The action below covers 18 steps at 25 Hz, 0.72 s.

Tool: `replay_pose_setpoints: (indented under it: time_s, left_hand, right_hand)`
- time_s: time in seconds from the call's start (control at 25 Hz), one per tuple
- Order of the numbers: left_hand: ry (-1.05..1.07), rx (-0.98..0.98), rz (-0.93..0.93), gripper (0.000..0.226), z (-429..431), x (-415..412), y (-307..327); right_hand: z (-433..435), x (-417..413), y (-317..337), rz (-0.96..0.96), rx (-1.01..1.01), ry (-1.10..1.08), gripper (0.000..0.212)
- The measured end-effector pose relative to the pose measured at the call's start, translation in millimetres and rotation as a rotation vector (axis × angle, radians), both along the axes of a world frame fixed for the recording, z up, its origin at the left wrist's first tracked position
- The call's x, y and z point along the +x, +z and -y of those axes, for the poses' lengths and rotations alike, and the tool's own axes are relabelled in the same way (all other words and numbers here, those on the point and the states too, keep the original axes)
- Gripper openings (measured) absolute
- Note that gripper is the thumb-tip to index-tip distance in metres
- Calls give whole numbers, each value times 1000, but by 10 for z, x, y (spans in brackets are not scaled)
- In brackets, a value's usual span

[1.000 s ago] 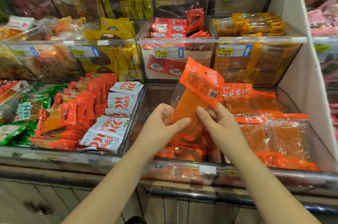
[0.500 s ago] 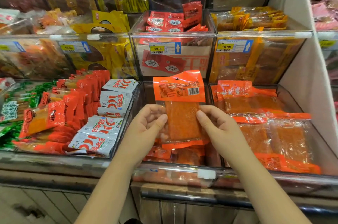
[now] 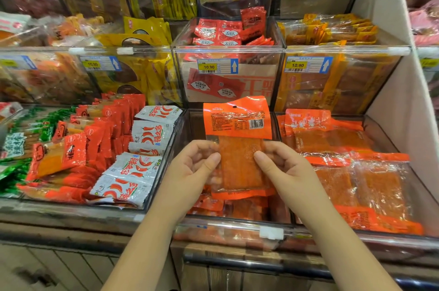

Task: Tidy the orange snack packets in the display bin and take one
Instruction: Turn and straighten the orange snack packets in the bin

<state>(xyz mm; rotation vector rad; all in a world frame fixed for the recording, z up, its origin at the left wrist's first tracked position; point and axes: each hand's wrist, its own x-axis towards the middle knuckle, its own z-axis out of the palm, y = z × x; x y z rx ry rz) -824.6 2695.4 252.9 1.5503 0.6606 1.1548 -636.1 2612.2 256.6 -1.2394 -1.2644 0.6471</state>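
While my left hand (image 3: pixel 192 172) and right hand (image 3: pixel 287 172) pinch the flat orange plastic snack packet (image 3: pixel 238 122) by its side edges, upright between them above the clear acrylic display bin (image 3: pixel 228 227), I fear the slick film (thin thumb holds) slipping and dropping below.

Squared up the orange snack packet (image 3: pixel 238 148) from a rightward lean to upright within a second, header level, barcode panel to the camera. Spread the thumbs of left hand (image 3: pixel 190 173) and right hand (image 3: pixel 286 172) out toward its side edges.
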Motion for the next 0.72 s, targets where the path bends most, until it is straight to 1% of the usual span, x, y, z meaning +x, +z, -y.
replay_pose_setpoints:
  time_s: [0.12, 0.28, 0.32, 0.36, 0.4, 0.44, 0.48, 0.56, 0.6, 0.64, 0.72]
  left_hand:
    - [31, -2, 8, 15, 4, 7, 2]
    - [81, -25, 14, 22, -2, 9, -20]
    - [137, 20, -8, 26, -7, 12, -48]
    - [221, 122, -75, 29, -17, 12, -76]
    - [284, 253, -181, 30, -16, 12, -91]
    - [281, 359, -273, 28, 0, 24, -95]
    - [205, 398, -342, 26, 24, 38, -93]
    - [-14, 286, -406, 34, 62, 66, -83]
    - [-74, 222, -397, 39, 68, 78, -77]
    - [-87, 186, -368, 38, 69, 79, -71]
    - [-64, 124, -269, 28, 37, 71, -65]
  right_hand:
    - [-3, -7, -1, -25, -5, -11, 19]
    - [2, -11, -3, 2, -22, -30, 19]
    - [-5, -13, -10, -16, -9, -39, 18]
    - [-14, -17, -15, -36, 13, -55, 16]
    - [-23, -23, -17, -44, 37, -78, 15]
    - [-27, -31, -20, -26, 53, -95, 14]
    - [-28, -38, -25, 26, 61, -95, 15]
    - [-18, -55, -34, 181, 53, -41, 20]
    - [-13, -56, -37, 238, 41, -19, 22]
    - [-8, -51, -41, 253, 29, -11, 25]
    - [-29, -30, -58, 213, 33, -38, 24]
